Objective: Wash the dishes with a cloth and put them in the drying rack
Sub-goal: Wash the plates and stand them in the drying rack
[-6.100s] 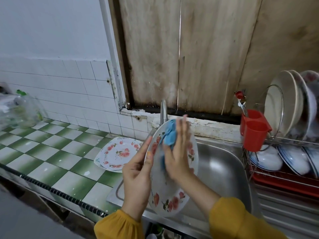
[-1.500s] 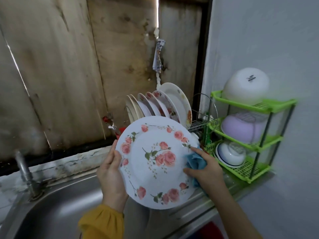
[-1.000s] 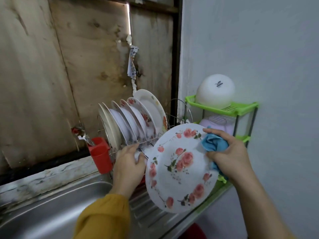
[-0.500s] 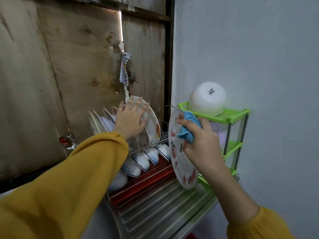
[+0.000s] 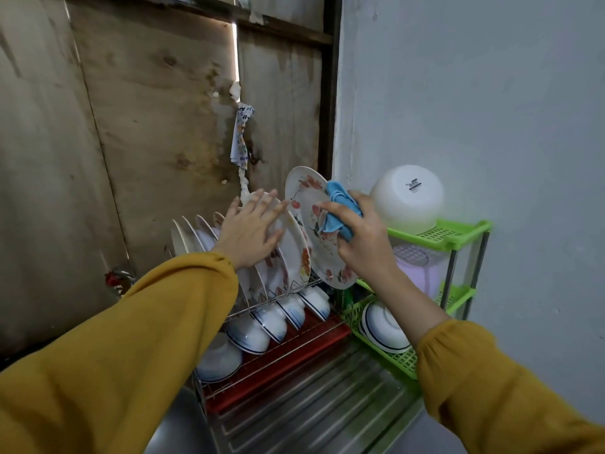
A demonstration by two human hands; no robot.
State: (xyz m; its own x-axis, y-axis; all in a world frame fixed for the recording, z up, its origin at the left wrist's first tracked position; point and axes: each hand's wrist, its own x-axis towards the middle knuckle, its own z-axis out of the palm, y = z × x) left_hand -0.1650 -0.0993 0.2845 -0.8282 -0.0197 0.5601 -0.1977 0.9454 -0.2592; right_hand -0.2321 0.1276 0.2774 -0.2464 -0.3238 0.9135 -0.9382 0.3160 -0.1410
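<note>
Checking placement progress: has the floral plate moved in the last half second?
Yes. The floral plate has risen against the white bowl on the green shelf and shifted left toward the racked plates.

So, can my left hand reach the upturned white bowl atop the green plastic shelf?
Probably not directly: the left hand rests open on the racked plates, and the round floral plate and blue cloth gripped by the right hand stand between it and the white bowl.

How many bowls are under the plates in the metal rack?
5, in one row on the drying rack's lower tier, near to far: first, second, third, fourth, fifth. The left sleeve may hide more.
</note>
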